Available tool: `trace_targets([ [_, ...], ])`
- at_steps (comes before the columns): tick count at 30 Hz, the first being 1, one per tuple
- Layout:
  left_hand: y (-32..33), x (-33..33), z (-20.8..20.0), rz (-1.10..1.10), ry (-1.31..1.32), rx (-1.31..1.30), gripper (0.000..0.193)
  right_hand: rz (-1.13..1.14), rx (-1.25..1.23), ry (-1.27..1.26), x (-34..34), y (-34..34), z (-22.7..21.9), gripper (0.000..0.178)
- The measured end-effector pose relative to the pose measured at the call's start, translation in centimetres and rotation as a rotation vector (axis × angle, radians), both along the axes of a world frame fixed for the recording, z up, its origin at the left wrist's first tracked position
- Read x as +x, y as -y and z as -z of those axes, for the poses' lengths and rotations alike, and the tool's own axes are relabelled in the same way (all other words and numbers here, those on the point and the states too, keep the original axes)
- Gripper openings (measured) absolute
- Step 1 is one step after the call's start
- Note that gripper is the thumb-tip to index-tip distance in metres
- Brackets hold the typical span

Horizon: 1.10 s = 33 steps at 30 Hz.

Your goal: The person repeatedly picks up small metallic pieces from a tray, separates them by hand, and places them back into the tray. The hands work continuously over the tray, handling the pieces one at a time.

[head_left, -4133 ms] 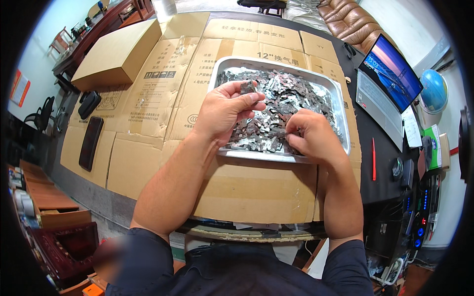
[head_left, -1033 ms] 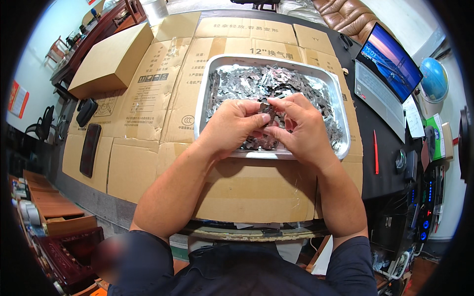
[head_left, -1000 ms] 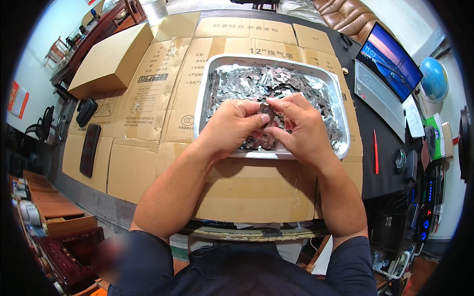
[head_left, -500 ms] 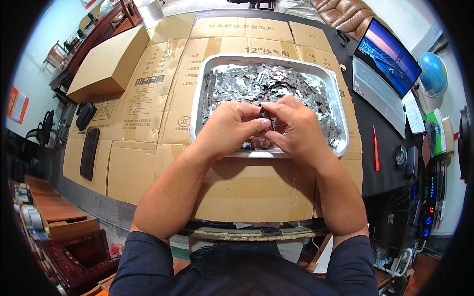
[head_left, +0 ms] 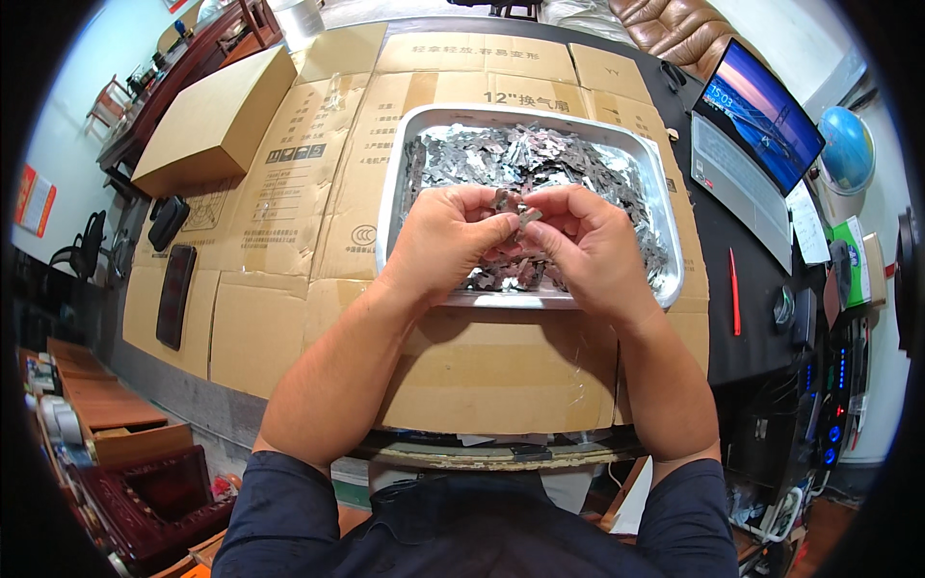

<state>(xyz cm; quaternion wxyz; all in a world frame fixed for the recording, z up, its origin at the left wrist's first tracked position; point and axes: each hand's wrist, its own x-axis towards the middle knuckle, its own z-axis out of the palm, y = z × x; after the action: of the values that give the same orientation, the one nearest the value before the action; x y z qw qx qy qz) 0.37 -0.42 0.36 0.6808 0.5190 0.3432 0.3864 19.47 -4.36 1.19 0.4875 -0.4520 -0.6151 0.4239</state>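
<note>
Left hand [head_left: 434,241]: fingers closed, pinching small metal pieces [head_left: 509,203] between thumb and index finger.
Right hand [head_left: 602,246]: thumb and index finger closed on the same pieces from the other side; fingertips of both hands nearly meet.
Metal pieces: held up over the near half of the tray, flat, dark grey; exact count can't be told.
Tray [head_left: 515,300]: shallow, silvery, rounded corners, on flattened cardboard [head_left: 482,371].
Pile [head_left: 462,159]: loose metal bits, some shiny, some dark, spread across the tray; near part partly hidden by hands.
Tabletop [head_left: 718,361]: black, showing right of the cardboard; carries open laptop [head_left: 737,188] and red pen [head_left: 735,294].
Cardboard, left side: phone [head_left: 175,297], black case [head_left: 169,223], closed brown box [head_left: 207,125] beyond.
</note>
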Motion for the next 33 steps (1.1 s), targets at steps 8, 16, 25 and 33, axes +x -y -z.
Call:
trace_targets([
  [8, -0.1, -0.3, 0.0, -0.001, -0.039, 0.045, 0.013, -0.009, -0.120, -0.094, 1.7, -0.7, -0.7, 0.011],
  [16, 0.2, 0.0, -0.1, 0.083, 0.027, -0.074, 0.015, -0.010, -0.088, -0.180, 1.2, -0.8, -0.1, 0.016],
  [25, 0.7, 0.4, -0.6, 0.048, -0.075, 0.043, 0.050, -0.047, -0.127, -0.127, 0.8, -0.7, 0.0, 0.019],
  [33, 1.1, 0.7, -0.6, 0.018, -0.237, 0.283, 0.071, -0.112, -0.201, -0.085, 0.8, -0.9, -0.2, 0.013],
])
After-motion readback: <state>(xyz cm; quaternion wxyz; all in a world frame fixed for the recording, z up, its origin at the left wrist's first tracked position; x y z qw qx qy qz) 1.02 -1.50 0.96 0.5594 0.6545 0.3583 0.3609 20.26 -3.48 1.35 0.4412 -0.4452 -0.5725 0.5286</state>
